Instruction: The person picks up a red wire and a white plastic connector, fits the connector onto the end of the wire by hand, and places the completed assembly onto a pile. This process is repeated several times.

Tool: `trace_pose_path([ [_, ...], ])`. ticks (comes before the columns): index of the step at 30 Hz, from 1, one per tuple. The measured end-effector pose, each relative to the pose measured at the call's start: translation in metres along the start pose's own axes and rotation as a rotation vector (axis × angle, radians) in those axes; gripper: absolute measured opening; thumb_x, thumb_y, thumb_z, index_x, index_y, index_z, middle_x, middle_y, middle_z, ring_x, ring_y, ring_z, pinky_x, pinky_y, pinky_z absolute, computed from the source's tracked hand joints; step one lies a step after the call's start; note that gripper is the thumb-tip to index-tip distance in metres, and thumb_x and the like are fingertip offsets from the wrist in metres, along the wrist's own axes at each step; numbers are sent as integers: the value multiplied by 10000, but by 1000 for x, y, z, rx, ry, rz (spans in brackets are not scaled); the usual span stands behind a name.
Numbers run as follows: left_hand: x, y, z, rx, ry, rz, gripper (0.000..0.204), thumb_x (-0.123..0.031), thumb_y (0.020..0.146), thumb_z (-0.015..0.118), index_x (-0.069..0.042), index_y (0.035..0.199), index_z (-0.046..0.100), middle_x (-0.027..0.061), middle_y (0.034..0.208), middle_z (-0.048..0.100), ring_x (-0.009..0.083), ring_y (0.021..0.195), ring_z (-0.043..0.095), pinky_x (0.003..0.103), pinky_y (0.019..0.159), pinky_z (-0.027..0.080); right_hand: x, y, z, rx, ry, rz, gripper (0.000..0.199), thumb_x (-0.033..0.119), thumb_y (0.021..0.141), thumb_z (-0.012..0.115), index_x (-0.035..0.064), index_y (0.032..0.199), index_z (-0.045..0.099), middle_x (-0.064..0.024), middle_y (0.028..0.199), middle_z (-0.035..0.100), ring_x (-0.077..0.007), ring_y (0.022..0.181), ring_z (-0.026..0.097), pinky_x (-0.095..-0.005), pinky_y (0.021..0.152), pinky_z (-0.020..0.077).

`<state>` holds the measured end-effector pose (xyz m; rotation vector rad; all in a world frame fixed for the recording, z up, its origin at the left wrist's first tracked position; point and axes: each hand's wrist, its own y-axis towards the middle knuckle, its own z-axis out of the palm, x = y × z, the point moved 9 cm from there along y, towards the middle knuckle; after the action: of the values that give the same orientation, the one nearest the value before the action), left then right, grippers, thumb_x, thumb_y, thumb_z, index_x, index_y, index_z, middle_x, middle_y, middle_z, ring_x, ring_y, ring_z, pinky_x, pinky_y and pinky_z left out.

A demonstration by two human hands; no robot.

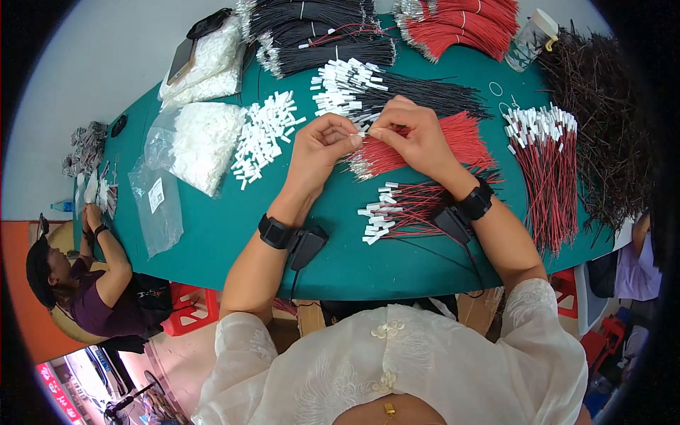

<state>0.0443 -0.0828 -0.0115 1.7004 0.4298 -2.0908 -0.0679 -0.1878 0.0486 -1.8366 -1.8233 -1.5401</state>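
While the left hand (319,149) pinched a small white piece (361,134) between thumb and fingertips, the right hand (412,136) met it from the other side, its thumb and fingers bent toward the same spot (whether they gripped anything could not be told). The piece sat in front of the chest, over the near side of the table. Just beneath and beside the right hand lay a sheaf of red wires (465,142); beyond it were black wires (439,94) with white connectors at their left ends. Nearer the body, red-and-black wires (419,201) ran under the right wrist. Left of the left hand, loose white connectors (265,136) spread beside a filled clear bag (205,147). Farther right, another connector-tipped bundle (544,180) rested on the green tabletop (329,273).
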Motion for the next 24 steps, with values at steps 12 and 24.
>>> trace_pose_path([
  [12, -2, 0, -1, -16, -22, 12, 97, 14, 893, 711, -25, 941, 637, 28, 904, 672, 107, 852, 644, 253, 815, 520, 2, -2, 1, -25, -45, -25, 39, 24, 845, 704, 2, 877, 699, -85, 762, 612, -234, 739, 543, -332, 683, 446],
  [24, 3, 2, -1, 14, -94, -4, 124, 61, 874, 696, -10, 964, 647, 33, 918, 677, 98, 866, 649, 241, 815, 530, 12, 2, 1, 36, -79, -150, 49, 5, 818, 701, 12, 864, 684, -87, 795, 624, -257, 776, 567, -348, 714, 462],
])
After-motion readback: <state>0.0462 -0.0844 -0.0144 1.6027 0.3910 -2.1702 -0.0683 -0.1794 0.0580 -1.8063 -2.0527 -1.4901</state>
